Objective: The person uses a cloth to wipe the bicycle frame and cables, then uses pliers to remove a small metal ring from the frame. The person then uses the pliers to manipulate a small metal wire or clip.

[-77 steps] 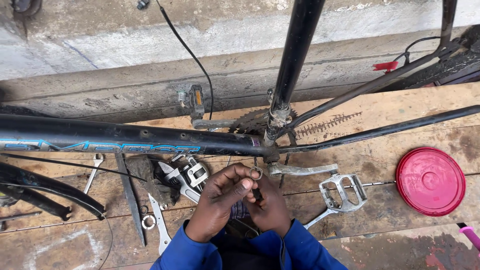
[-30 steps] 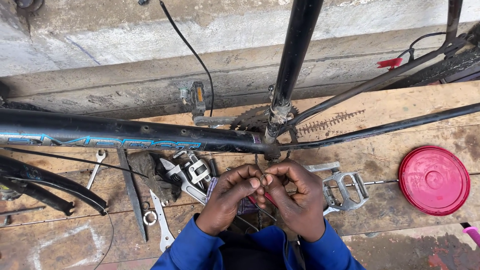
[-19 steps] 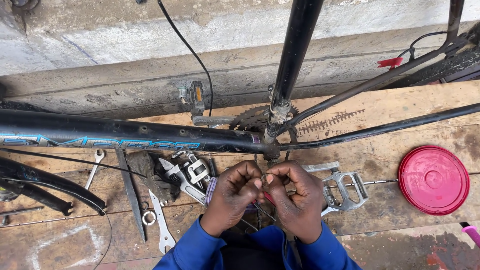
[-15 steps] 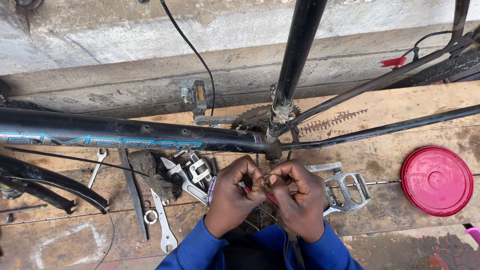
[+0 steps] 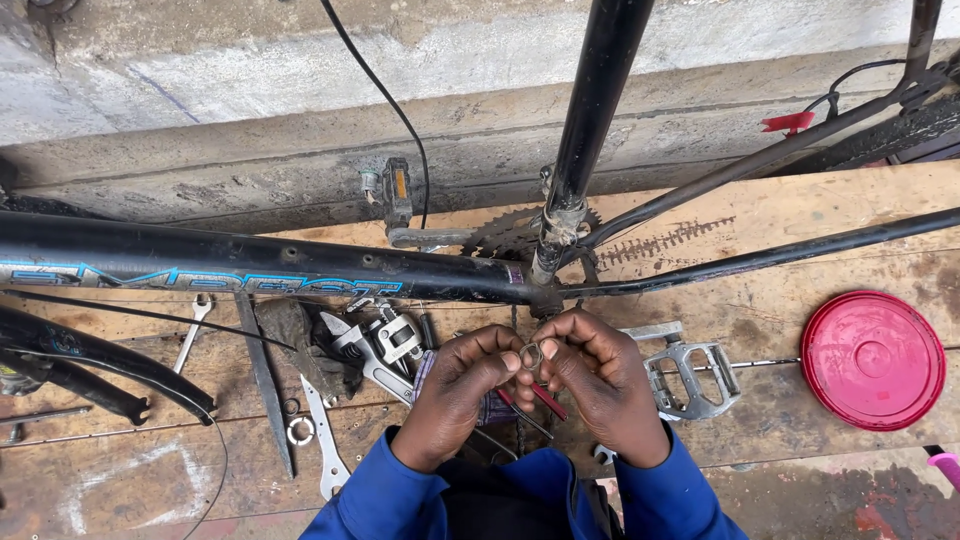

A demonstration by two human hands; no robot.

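Two hands meet just below the black bicycle frame [image 5: 300, 262], fingertips pressed together around a small metal ring [image 5: 531, 354]. The left hand [image 5: 462, 392] comes in from the left and the right hand [image 5: 600, 385] from the right, both in blue sleeves, and each pinches one side of the ring, so neither hand is clearly nearer to it than the other. The ring sits between thumb and forefinger tips, directly under the point where the frame's tubes join at the bottom bracket [image 5: 548, 268]. Its opening seems to face up toward the camera, though it is too small to tell its tilt with certainty.

Below the frame's long horizontal tube, to the left of the hands, lies an adjustable wrench [image 5: 372, 345] among other spanners on the wooden boards [image 5: 760, 230]. Just right of the hands, still below the frame, a silver pedal [image 5: 688, 378] rests on the boards, and well apart to the right of it lies a red round lid [image 5: 872, 358]. Above the frame tube, on its far side, a second pedal on a crank arm [image 5: 398, 195] and the toothed chainring [image 5: 505, 232] show against the concrete wall [image 5: 200, 70].
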